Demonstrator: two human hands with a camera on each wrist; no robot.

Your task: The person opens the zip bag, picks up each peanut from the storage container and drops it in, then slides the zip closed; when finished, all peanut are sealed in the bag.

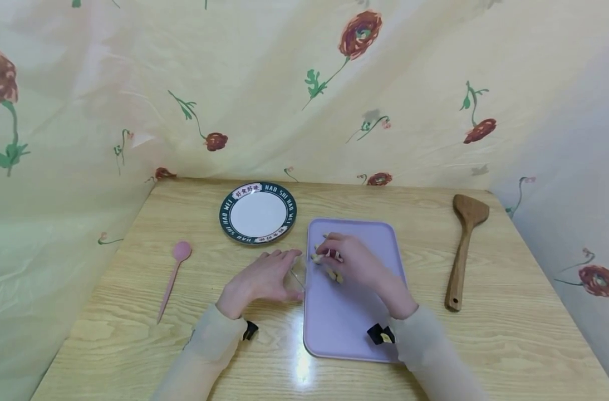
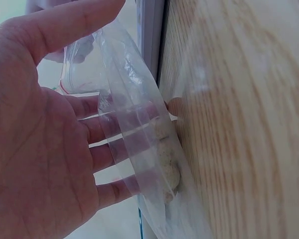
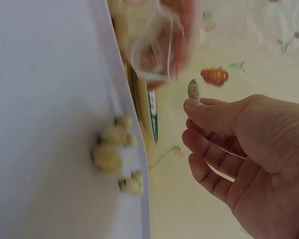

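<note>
Peanut (image 3: 194,89), pinched in my right hand (image 3: 259,144), seems light, brittle-shelled; I'd grip its middle gently. My left hand (image 2: 45,144) spreads wide against a probably slippery bag (image 2: 132,74).

The desk (image 1: 515,345) is bearing a tray (image 1: 334,328); left of it a plate (image 1: 258,214) and spoon (image 1: 181,251) are lying, right a spatula (image 1: 465,239).

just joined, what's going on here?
A person is handling what look like peanuts. The left hand holds a clear bag with some peanuts inside. The right hand, over the tray, pinches one peanut between thumb and finger; several others lie on the tray. The spoon, plate and spatula lie apart from both hands.
</note>
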